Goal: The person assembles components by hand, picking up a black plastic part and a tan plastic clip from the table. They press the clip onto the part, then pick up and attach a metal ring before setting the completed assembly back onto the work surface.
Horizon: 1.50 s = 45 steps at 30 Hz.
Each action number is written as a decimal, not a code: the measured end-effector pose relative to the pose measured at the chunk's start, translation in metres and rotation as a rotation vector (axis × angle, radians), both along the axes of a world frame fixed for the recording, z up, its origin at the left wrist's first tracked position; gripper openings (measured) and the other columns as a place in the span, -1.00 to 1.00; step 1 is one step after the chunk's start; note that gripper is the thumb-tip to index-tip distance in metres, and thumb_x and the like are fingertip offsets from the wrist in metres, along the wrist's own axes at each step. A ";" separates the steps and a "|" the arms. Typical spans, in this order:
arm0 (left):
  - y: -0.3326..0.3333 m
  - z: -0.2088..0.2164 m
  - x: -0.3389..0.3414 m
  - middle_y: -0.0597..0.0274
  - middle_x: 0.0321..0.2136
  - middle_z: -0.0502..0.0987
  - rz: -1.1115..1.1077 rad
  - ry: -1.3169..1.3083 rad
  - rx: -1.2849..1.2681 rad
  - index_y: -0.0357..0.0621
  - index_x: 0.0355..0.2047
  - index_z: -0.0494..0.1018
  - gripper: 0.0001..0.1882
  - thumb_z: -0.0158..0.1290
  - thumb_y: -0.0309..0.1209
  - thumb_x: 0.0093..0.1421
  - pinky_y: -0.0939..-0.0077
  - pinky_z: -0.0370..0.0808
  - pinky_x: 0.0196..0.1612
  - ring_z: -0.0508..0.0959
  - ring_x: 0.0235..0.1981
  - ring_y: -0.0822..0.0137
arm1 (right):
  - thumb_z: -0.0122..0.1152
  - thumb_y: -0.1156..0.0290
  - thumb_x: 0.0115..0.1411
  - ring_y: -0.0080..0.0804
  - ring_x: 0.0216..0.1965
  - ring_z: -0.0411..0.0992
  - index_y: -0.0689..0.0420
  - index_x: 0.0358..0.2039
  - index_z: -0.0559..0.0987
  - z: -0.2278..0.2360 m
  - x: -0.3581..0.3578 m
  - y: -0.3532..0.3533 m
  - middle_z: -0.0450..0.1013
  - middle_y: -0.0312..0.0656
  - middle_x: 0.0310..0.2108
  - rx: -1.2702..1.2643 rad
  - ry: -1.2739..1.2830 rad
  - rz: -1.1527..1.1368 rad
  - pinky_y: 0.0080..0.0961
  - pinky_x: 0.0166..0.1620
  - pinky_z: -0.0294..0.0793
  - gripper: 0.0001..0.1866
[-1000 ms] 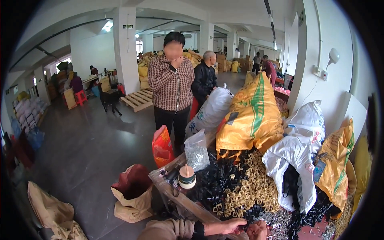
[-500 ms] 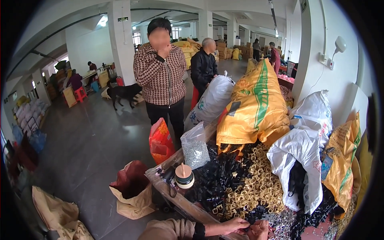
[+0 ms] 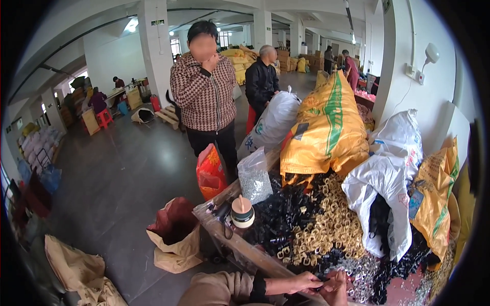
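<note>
At the near edge of the table, my left hand (image 3: 307, 281) and my right hand (image 3: 335, 288) are close together with their fingers pinched. Between the fingertips is a small black piece (image 3: 317, 288), mostly hidden and too small to make out fully. Just beyond my hands spreads a heap of gold-coloured metal rings (image 3: 327, 224). Loose black plastic parts (image 3: 275, 214) lie left of it. Silvery metal pieces (image 3: 360, 275) lie beside my right hand, with more black parts (image 3: 411, 260) farther right.
A lidded cup (image 3: 242, 211) and a clear bag of small metal parts (image 3: 254, 182) stand on the table's left side. Large yellow (image 3: 319, 132) and white sacks (image 3: 383, 178) rest behind the heaps. An open paper sack (image 3: 176, 245) stands on the floor. A person (image 3: 206, 97) stands across the table.
The view has shifted slightly. My hands stay together around the small black piece. The black dog has moved right and is now mostly hidden behind the standing person.
</note>
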<state>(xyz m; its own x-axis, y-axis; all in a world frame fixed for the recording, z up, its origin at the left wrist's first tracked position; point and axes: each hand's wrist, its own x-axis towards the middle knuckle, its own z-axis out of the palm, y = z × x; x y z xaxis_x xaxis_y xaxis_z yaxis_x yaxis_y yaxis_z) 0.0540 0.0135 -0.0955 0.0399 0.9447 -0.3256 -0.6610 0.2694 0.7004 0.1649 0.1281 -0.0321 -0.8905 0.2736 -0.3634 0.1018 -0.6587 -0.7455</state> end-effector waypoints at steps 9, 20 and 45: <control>-0.012 0.013 0.008 0.35 -0.37 0.44 0.037 0.015 -0.026 -0.24 -0.27 0.39 -0.73 -0.05 -0.29 0.12 0.69 0.43 -0.29 0.44 -0.40 0.54 | 0.02 0.27 0.06 -0.43 -0.45 0.29 0.09 -0.49 0.41 -0.034 0.017 -0.004 0.30 -0.31 -0.58 1.459 0.106 -0.061 -0.48 -0.31 0.31 -0.83; -0.009 0.032 -0.043 0.24 -0.30 0.42 0.290 -0.175 -0.109 -0.18 -0.22 0.33 -0.75 0.00 -0.39 0.07 0.53 0.45 -0.24 0.46 -0.29 0.36 | 0.19 0.53 -0.23 -0.23 -0.26 0.26 0.13 -0.56 0.47 0.021 -0.050 0.008 0.30 -0.15 -0.28 1.718 0.215 0.143 -0.43 -0.28 0.26 -0.86; -0.060 0.009 -0.056 0.01 -0.33 0.46 0.431 -0.206 -0.157 -0.24 -0.29 0.38 -0.82 -0.09 -0.44 0.12 0.53 0.48 -0.28 0.50 -0.33 0.25 | -0.01 0.34 -0.19 -0.27 -0.37 0.25 0.09 -0.48 0.46 -0.030 -0.034 0.028 0.28 -0.20 -0.47 2.013 0.337 0.569 -0.39 -0.28 0.20 -0.79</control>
